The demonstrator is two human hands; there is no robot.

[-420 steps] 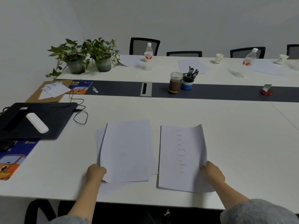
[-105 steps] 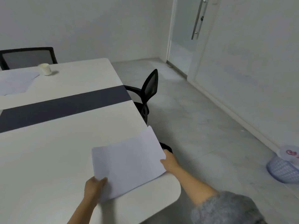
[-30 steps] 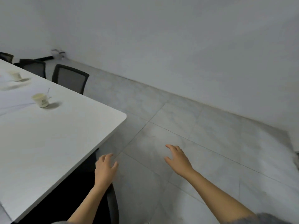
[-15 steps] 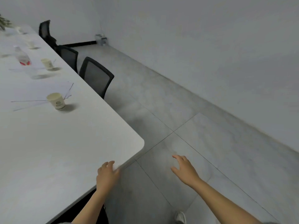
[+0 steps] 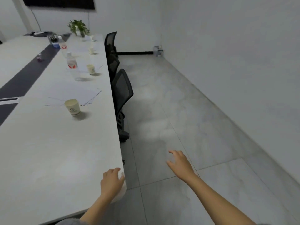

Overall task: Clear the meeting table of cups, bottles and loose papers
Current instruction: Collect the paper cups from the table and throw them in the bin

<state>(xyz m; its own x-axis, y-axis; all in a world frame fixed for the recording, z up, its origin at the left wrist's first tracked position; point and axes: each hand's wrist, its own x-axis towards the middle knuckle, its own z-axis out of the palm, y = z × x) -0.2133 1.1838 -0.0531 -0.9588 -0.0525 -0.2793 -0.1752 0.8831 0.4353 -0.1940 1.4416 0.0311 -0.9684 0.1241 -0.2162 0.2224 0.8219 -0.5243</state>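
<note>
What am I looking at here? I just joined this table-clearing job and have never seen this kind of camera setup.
There is no machine here. One wide-angle camera worn on a person's head looks forward and down, so the two bare arms at the bottom are that person's own. The left hand rests at the near corner of the white table. The right hand is spread open over the floor. Neither holds anything. Along the table's right edge stands a paper cup beside loose papers. Behind them are a clear bottle with a red label and a second cup. Farther back are a third cup and a plant, both blurred. Black chairs are tucked against that edge.
</note>
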